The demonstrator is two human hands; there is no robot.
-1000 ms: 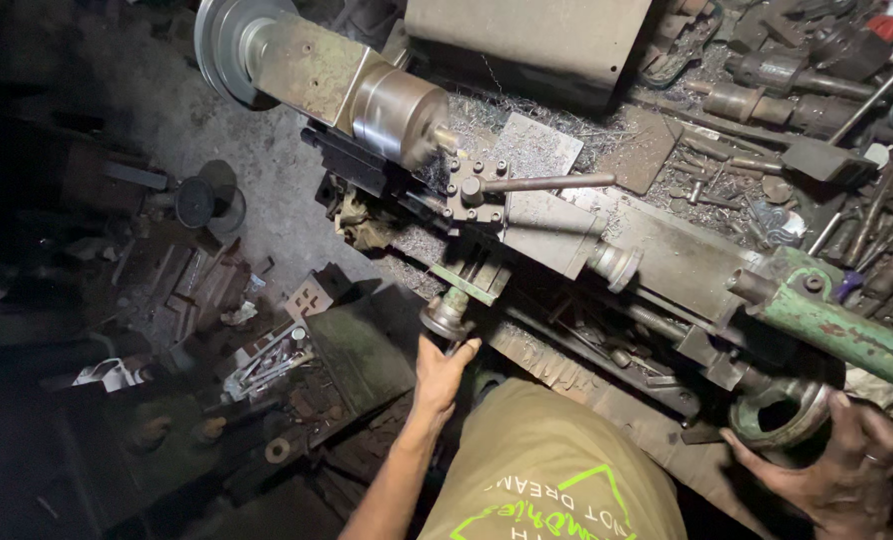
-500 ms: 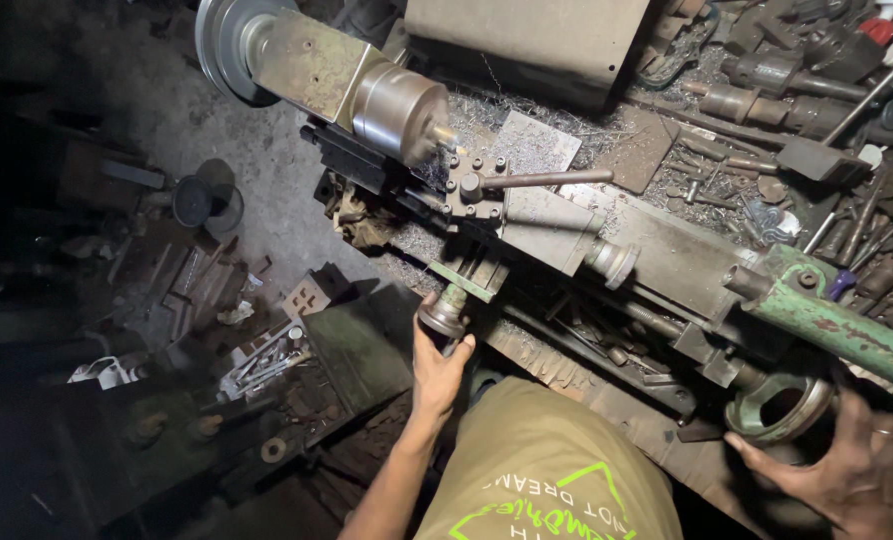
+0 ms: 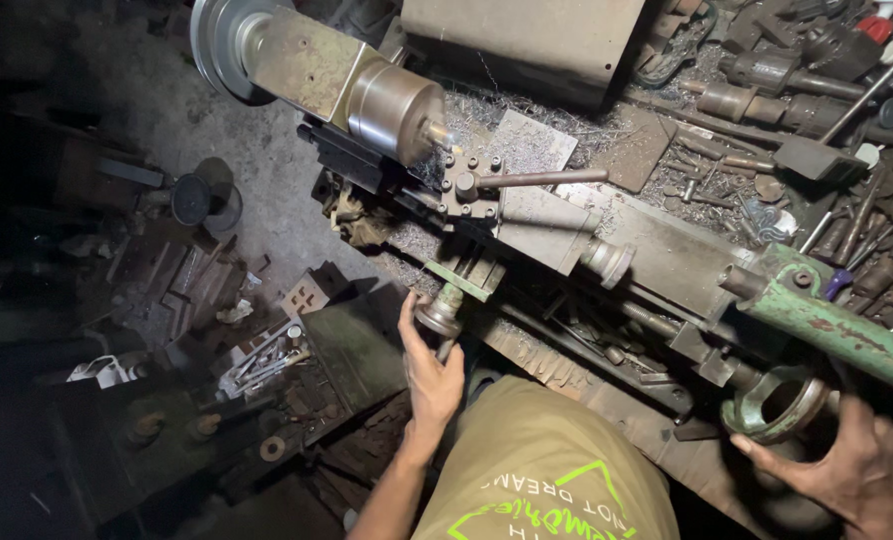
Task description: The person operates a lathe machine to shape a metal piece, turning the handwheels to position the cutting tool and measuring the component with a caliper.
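Note:
I look down on an old metal lathe with a chuck (image 3: 397, 110), a tool post with a long lever (image 3: 467, 185) and a green tailstock (image 3: 827, 320). My left hand (image 3: 432, 375) reaches up from below and grips the small crank handle (image 3: 439, 315) at the front of the carriage. At the lower right, my right hand (image 3: 857, 470) cups the lower rim of the green tailstock handwheel (image 3: 772, 405), with the thumb stretched under it. My olive shirt fills the bottom middle.
Metal shavings (image 3: 527, 140) lie over the lathe bed. Steel bars and tools (image 3: 817, 90) crowd the bench at the upper right. A stand with wrenches (image 3: 267, 365) and scrap parts (image 3: 182, 290) sits on the dark floor to the left.
My left hand stays on the crank handle. My right hand slipped lower under the handwheel, fingers spreading, and now cups its rim again.

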